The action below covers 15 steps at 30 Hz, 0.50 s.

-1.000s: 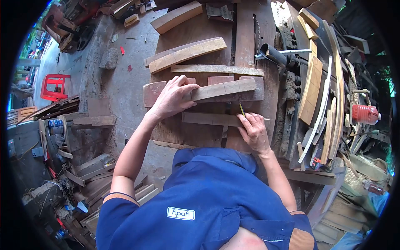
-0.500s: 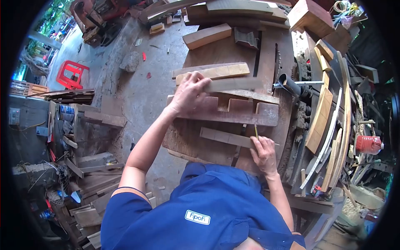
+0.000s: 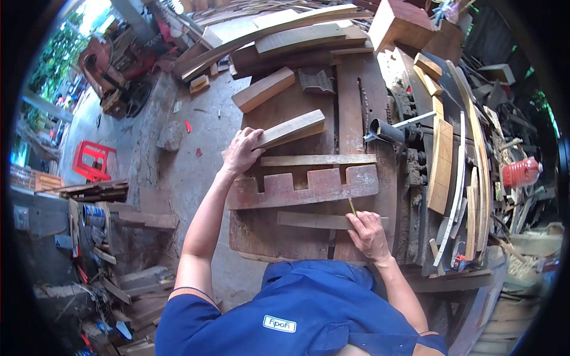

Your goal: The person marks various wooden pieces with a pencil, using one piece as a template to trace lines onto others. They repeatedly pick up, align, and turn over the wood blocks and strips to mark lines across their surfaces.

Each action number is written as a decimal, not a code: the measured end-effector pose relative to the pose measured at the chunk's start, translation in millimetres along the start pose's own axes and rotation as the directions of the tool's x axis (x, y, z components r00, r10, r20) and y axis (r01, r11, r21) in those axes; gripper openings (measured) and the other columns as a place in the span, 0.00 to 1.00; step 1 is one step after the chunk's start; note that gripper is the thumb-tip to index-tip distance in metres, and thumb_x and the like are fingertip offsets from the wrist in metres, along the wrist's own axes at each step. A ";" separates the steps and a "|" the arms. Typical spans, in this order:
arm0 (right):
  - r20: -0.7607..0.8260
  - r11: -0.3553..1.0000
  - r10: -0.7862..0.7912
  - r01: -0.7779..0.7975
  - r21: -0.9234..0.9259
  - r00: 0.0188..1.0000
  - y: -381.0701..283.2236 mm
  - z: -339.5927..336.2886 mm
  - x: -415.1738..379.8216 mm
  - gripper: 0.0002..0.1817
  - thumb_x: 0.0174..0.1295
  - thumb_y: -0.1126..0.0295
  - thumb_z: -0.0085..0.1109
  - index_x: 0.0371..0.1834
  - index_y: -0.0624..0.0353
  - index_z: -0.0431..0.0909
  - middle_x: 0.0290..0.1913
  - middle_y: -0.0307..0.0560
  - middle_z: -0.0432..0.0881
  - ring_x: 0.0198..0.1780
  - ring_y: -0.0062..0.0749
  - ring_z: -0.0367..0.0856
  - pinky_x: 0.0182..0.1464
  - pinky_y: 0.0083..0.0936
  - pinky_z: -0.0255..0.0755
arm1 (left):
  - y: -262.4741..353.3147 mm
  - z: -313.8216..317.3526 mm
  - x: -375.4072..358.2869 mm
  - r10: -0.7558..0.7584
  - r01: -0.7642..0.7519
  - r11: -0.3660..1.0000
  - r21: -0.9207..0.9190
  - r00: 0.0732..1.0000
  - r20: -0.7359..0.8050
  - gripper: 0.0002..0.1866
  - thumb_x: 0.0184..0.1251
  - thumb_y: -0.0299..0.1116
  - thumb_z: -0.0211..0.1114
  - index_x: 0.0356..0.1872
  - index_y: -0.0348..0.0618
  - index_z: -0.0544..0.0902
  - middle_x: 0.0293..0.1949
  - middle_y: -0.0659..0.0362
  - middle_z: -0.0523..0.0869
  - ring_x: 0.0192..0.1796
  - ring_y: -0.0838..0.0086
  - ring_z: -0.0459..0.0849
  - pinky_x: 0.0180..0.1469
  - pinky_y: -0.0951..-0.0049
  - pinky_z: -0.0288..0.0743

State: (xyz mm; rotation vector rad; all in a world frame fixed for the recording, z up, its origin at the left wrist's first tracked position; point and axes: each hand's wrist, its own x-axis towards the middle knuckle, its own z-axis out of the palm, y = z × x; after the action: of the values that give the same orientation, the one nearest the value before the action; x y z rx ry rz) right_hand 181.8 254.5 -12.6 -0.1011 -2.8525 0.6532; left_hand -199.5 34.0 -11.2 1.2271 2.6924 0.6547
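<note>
My left hand [image 3: 243, 149] is closed around the near end of a pale wooden strip [image 3: 292, 128], which lies at a slant over another wood piece. In my right hand [image 3: 369, 236] is a thin yellowish pencil [image 3: 352, 206], its tip pointing away from me. That hand rests over the right end of a flat wooden strip [image 3: 312, 220]. Between my hands lies a reddish-brown notched board [image 3: 303, 193] with several square cut-outs. Just beyond it is a narrow light strip [image 3: 320, 159].
The wooden workbench [image 3: 285, 240] carries a timber block [image 3: 263, 90] farther back. On the right, a dark metal tube [image 3: 383, 132] stands near stacked curved wood pieces [image 3: 440, 166] and a red jug [image 3: 521, 172]. A red plastic stool [image 3: 94, 161] sits on the floor at left.
My left hand has swung the pale strip down onto the wood piece beyond the notched board, now slanted. My right hand keeps the pencil in about the same place. The view has shifted.
</note>
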 end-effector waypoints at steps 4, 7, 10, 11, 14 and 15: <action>0.005 1.000 0.003 -0.003 -0.020 1.000 -0.7 1.1 -2.2 0.28 0.54 0.71 0.72 0.61 0.59 0.80 0.54 0.52 0.82 0.59 0.48 0.79 0.66 0.44 0.68 | -10.7 -7.6 9.3 0.128 -0.130 0.988 0.085 0.991 0.032 0.33 0.53 0.32 0.74 0.64 0.46 0.78 0.59 0.52 0.80 0.63 0.53 0.78 0.67 0.57 0.74; -0.027 0.998 0.022 -0.024 -0.052 0.999 -2.4 5.3 -4.2 0.27 0.54 0.70 0.72 0.61 0.58 0.81 0.54 0.52 0.82 0.59 0.47 0.79 0.66 0.43 0.69 | -2.1 -18.8 16.6 -0.067 0.044 0.994 0.105 0.971 0.228 0.33 0.51 0.34 0.75 0.63 0.44 0.79 0.58 0.51 0.81 0.62 0.53 0.80 0.65 0.58 0.76; -0.030 0.997 0.042 -0.044 -0.062 0.999 -1.8 6.8 -5.7 0.27 0.56 0.69 0.71 0.61 0.58 0.81 0.55 0.50 0.83 0.60 0.45 0.79 0.66 0.42 0.69 | -11.5 -9.5 15.9 -0.020 -0.003 0.991 0.133 0.986 0.167 0.30 0.49 0.35 0.75 0.58 0.42 0.82 0.54 0.49 0.83 0.59 0.52 0.82 0.62 0.58 0.78; -0.016 0.997 0.035 -0.036 -0.061 0.999 -1.8 6.9 -6.2 0.27 0.57 0.68 0.71 0.62 0.58 0.81 0.57 0.49 0.83 0.61 0.43 0.79 0.66 0.42 0.69 | -14.7 -10.8 16.5 0.003 -0.027 0.991 0.134 0.984 0.177 0.30 0.49 0.35 0.75 0.58 0.42 0.82 0.54 0.49 0.83 0.59 0.52 0.82 0.62 0.58 0.78; -0.026 0.996 0.037 -0.039 -0.086 0.999 -1.9 5.5 -6.1 0.26 0.58 0.67 0.71 0.61 0.57 0.81 0.54 0.48 0.84 0.60 0.42 0.80 0.65 0.41 0.71 | -13.6 -19.2 18.6 0.004 -0.010 0.999 0.038 0.989 0.150 0.25 0.47 0.35 0.75 0.50 0.38 0.86 0.47 0.47 0.86 0.54 0.51 0.85 0.59 0.56 0.79; -0.005 0.996 0.031 -0.031 -0.080 1.000 -2.1 4.1 -5.6 0.26 0.58 0.65 0.72 0.61 0.57 0.81 0.54 0.48 0.84 0.60 0.42 0.80 0.65 0.41 0.71 | -19.3 -21.1 20.2 0.045 -0.050 0.998 0.029 0.990 0.136 0.24 0.48 0.34 0.75 0.50 0.37 0.87 0.45 0.47 0.87 0.51 0.53 0.87 0.54 0.58 0.80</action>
State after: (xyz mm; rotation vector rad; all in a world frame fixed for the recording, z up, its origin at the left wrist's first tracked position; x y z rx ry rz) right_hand 186.2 250.2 -16.4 -0.1597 -2.8788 0.5445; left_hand -232.1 30.6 1.1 1.2972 2.5803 0.5148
